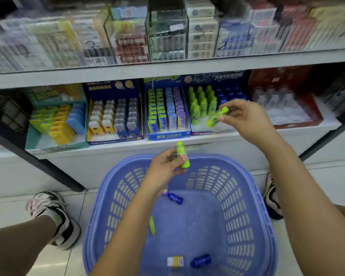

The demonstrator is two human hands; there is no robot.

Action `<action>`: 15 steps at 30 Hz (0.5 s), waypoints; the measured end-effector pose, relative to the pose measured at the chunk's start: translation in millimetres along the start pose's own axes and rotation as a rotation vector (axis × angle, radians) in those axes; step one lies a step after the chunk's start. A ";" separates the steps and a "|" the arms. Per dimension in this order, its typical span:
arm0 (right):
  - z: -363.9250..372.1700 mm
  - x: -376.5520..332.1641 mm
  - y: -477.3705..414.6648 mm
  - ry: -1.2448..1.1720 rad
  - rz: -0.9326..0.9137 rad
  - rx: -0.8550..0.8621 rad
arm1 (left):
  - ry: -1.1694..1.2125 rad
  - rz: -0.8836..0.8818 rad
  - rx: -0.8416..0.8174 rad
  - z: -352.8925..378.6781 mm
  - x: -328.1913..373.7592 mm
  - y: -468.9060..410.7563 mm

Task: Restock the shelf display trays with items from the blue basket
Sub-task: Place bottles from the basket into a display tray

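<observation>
The blue basket stands on the floor below the shelf. My left hand grips a green bottle upright above the basket's far rim. My right hand pinches another green bottle, tilted, just in front of the rows of green bottles in the blue display tray. Blue bottles fill the tray's right side behind my fingers. In the basket lie two blue bottles, a thin green item and a yellow-white item.
Along the lower shelf stand a teal tray of yellow and blue items, a dark blue tray of bear-shaped items, a tray of flat packs and a red tray of clear bottles. Acrylic boxes line the upper shelf. My shoes flank the basket.
</observation>
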State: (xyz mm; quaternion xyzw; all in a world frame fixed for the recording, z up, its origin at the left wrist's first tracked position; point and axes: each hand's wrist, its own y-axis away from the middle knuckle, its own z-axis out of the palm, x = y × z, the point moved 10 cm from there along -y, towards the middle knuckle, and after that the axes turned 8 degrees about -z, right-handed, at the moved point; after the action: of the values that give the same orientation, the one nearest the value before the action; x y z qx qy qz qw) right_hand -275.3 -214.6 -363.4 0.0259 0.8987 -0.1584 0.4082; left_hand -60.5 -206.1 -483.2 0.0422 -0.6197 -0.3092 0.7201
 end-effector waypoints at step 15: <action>59.2 20.7 -82.5 0.501 -0.094 -0.437 | 0.003 0.115 0.098 1.7 21.7 -4.9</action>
State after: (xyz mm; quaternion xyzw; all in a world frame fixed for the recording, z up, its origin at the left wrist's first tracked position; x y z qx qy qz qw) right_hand -260.6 -312.7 -393.5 -0.0654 0.9840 0.0307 0.1627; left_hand -63.1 -220.3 -466.2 0.0422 -0.6344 -0.2364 0.7348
